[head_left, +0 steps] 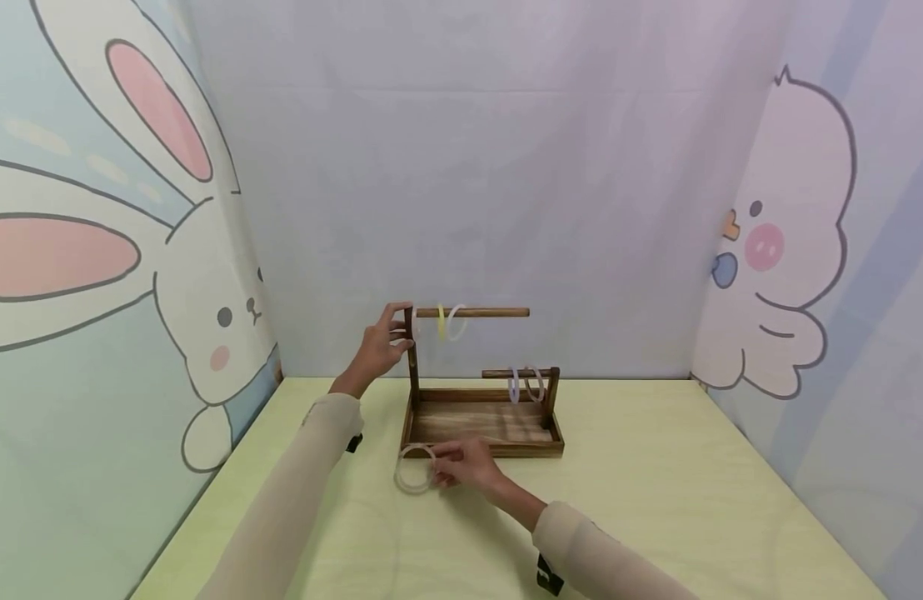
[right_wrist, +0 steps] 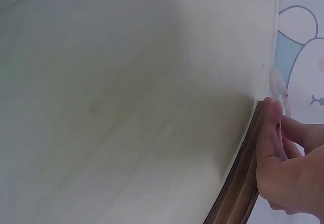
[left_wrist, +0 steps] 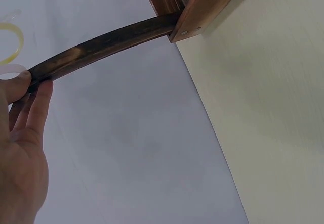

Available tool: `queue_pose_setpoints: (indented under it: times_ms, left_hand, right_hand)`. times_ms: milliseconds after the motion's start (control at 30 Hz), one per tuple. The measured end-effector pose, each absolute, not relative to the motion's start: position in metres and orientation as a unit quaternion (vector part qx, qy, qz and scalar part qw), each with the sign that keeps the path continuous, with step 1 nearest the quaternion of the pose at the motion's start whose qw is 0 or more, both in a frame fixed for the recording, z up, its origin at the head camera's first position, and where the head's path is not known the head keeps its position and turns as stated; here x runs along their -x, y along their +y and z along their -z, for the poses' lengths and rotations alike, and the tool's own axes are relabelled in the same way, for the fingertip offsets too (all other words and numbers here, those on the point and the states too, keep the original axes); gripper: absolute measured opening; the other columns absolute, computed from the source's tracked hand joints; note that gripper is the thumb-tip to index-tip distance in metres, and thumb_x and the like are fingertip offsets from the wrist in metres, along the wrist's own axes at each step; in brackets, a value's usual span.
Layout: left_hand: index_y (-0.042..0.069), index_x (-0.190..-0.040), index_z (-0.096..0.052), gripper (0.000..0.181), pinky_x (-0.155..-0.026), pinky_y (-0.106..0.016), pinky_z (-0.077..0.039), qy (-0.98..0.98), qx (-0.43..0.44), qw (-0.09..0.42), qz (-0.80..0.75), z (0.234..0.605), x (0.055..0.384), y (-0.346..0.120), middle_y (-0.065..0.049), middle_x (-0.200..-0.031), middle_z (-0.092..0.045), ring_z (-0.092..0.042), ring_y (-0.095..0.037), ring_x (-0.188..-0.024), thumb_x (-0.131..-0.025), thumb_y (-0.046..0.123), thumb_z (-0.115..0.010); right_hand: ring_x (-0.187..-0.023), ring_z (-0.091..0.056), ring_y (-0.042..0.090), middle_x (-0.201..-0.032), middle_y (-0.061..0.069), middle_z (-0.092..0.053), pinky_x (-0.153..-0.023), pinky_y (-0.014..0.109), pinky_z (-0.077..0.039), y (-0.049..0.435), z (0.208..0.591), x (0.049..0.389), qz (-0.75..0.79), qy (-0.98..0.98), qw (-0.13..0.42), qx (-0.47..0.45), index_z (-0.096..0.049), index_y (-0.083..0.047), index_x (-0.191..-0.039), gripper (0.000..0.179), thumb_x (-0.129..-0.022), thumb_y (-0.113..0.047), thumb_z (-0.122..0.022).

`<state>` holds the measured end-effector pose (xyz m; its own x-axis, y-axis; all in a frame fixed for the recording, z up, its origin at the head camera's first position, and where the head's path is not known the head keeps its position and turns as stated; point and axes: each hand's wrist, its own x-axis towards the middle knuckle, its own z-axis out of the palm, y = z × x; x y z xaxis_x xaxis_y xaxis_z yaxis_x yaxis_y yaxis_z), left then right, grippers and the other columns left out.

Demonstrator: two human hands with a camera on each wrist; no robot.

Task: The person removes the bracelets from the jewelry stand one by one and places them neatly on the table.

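Observation:
My left hand (head_left: 381, 346) grips the top of the tall left post of a dark wooden rack (head_left: 413, 367), thumb on one side and fingers on the other in the left wrist view. Between the thumb and fingers of my right hand (head_left: 469, 465) is a pale translucent ring (head_left: 398, 487), held in front of the rack's tray at its left front corner. On the upper bar (head_left: 499, 312) hang a yellow ring (head_left: 441, 323), a white ring (head_left: 452, 325) and a pale ring close to the post. A lilac ring (head_left: 513, 387) and a pinkish ring (head_left: 537, 392) hang on the lower bar (head_left: 495, 374).
The rack's shallow tray (head_left: 482, 451) stands on a pale yellow-green table (head_left: 656, 483). Behind it is a plain grey-white cloth wall (head_left: 491, 167). Side walls carry a cartoon rabbit (head_left: 207, 283) on the left and a white chick-like figure (head_left: 799, 208) on the right.

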<state>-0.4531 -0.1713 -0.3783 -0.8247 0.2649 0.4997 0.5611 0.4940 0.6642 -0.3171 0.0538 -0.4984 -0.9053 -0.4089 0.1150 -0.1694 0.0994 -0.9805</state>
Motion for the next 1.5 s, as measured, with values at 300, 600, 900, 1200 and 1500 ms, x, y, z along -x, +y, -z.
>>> queue_pose_setpoints:
  times_ms: [300,600,900,1200,1500]
  left_hand:
    - [0.019,-0.156,-0.035,0.075,-0.100,-0.052,-0.056,-0.846,0.245,0.161,0.446,0.378,0.453,-0.171,-0.031,-0.133,-0.063,-0.064,-0.042,-0.124,-0.096,-0.009,-0.068]
    - [0.019,-0.157,-0.035,0.075,-0.100,-0.053,-0.056,-0.847,0.244,0.163,0.443,0.378,0.453,-0.171,-0.032,-0.134,-0.062,-0.064,-0.043,-0.124,-0.096,-0.010,-0.068]
    - [0.016,-0.157,-0.035,0.075,-0.099,-0.054,-0.056,-0.847,0.242,0.166,0.443,0.378,0.452,-0.171,-0.034,-0.133,-0.062,-0.065,-0.044,-0.122,-0.095,-0.011,-0.068]
    - [0.020,-0.155,-0.036,0.075,-0.099,-0.052,-0.057,-0.848,0.241,0.167,0.443,0.380,0.455,-0.171,-0.031,-0.132,-0.064,-0.066,-0.042,-0.121,-0.095,-0.010,-0.069]
    - [0.016,-0.156,-0.036,0.073,-0.099,-0.053,-0.057,-0.847,0.241,0.165,0.444,0.380,0.456,-0.171,-0.032,-0.132,-0.063,-0.065,-0.042,-0.122,-0.095,-0.010,-0.068]
  right_hand:
    - [-0.082,-0.071,0.056,-0.093,0.035,-0.073,-0.067,0.054,-0.064,0.046,0.505,0.317,0.641,0.734,0.089,0.206,-0.067,0.020,-0.118,0.024,-0.097,0.009,-0.066]
    - [-0.077,-0.075,0.046,-0.089,0.030,-0.074,-0.063,0.044,-0.065,0.045,0.506,0.316,0.631,0.750,0.073,0.186,-0.069,0.017,-0.117,0.023,-0.097,0.006,-0.068]
    - [-0.075,-0.073,0.051,-0.086,0.030,-0.074,-0.063,0.050,-0.064,0.043,0.514,0.319,0.631,0.753,0.043,0.181,-0.072,0.017,-0.111,0.018,-0.096,0.007,-0.069]
    - [-0.075,-0.073,0.052,-0.084,0.032,-0.073,-0.064,0.055,-0.064,0.042,0.515,0.318,0.628,0.760,0.017,0.167,-0.073,0.017,-0.105,0.015,-0.095,0.007,-0.070]
    - [-0.076,-0.075,0.047,-0.086,0.028,-0.075,-0.063,0.046,-0.065,0.044,0.515,0.316,0.629,0.762,0.022,0.152,-0.075,0.014,-0.105,0.015,-0.094,0.004,-0.073]
